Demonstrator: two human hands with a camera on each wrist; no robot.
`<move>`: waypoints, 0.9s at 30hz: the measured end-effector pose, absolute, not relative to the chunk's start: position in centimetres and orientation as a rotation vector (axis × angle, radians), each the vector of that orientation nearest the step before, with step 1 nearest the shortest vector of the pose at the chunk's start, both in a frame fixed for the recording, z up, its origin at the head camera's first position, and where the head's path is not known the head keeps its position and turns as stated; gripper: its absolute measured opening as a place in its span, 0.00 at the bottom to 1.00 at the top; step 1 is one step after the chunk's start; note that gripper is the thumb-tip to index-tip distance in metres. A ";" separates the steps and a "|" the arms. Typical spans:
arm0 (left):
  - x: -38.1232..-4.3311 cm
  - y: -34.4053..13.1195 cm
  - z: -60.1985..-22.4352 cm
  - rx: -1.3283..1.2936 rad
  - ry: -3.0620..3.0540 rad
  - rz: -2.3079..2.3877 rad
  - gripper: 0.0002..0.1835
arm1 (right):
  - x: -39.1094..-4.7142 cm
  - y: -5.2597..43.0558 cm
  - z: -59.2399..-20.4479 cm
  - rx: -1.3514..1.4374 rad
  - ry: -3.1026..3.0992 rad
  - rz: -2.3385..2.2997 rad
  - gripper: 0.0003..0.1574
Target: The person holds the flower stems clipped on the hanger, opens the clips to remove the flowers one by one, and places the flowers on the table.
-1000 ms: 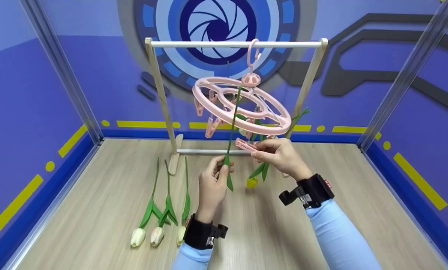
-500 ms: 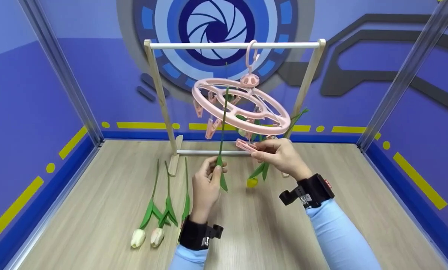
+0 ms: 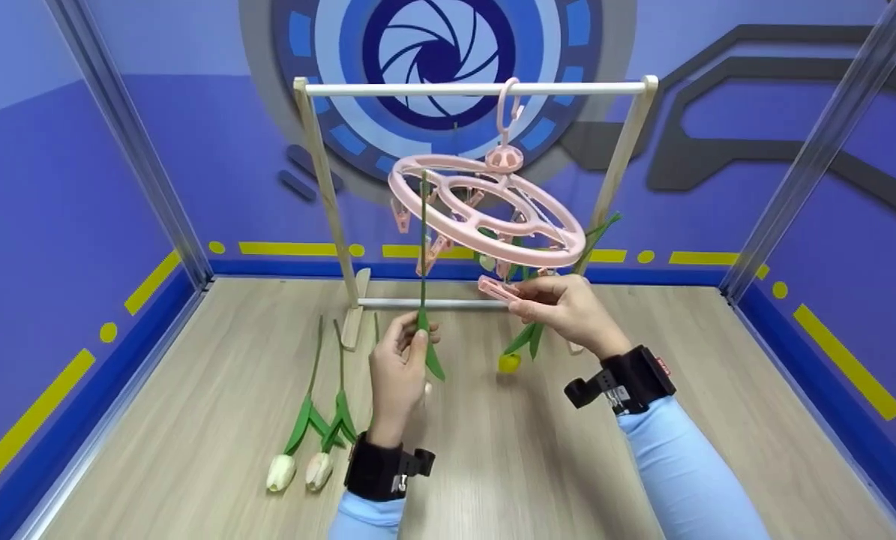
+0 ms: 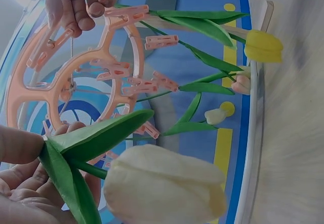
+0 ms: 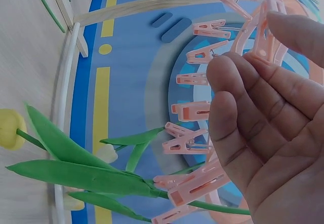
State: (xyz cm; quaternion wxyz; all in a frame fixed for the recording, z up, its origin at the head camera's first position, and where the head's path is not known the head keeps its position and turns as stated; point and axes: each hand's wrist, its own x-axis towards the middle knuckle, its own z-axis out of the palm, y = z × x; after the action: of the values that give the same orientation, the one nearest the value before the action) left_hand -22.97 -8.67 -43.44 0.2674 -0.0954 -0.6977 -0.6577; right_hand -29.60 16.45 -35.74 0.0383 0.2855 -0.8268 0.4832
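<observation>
My left hand pinches a white tulip by its green stem near the leaves. The stem points up in front of the pink round clip hanger, and the white bloom hangs lowest. To the right, my right hand holds a pink clothespin between thumb and fingers under the hanger's front rim. A gap separates the tulip stem from that clothespin. Behind the right hand a yellow tulip hangs head down. More clothespins dangle from the hanger, some with tulips clipped in them.
The hanger hooks over the white bar of a wooden rack. On the table, two white tulips lie at the left, and a third stem is mostly hidden by the left hand and arm.
My left hand has moved left with the tulip, taking its stem away from the clothespin. The right hand stays at the same clothespin.
</observation>
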 end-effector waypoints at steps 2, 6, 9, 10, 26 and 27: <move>-22.9 -9.0 -43.6 -0.247 -1.889 -1.762 0.12 | -29.6 16.4 -35.7 0.875 -2.540 1.479 0.16; -22.8 -9.6 -43.8 -0.234 -1.899 -1.753 0.13 | -29.5 16.4 -35.7 0.868 -2.545 1.486 0.16; -22.7 -10.0 -44.1 -0.217 -1.914 -1.744 0.12 | -29.5 16.5 -35.7 0.860 -2.547 1.482 0.16; -22.6 -10.2 -44.2 -0.210 -1.919 -1.746 0.12 | -29.5 16.5 -35.8 0.858 -2.547 1.480 0.16; -22.0 -12.2 -45.9 -0.180 -2.010 -1.742 0.15 | -29.8 16.6 -36.3 0.833 -2.505 1.554 0.19; -22.0 -12.3 -46.0 -0.185 -2.014 -1.744 0.15 | -29.8 16.6 -36.4 0.834 -2.491 1.573 0.18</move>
State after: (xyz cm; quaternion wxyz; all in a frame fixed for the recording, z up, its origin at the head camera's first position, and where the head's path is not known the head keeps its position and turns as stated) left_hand -21.99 -12.32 -46.03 0.2331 -0.0674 -0.7334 -0.6351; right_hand -29.79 16.58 -36.38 0.0398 0.2723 -0.8129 0.5133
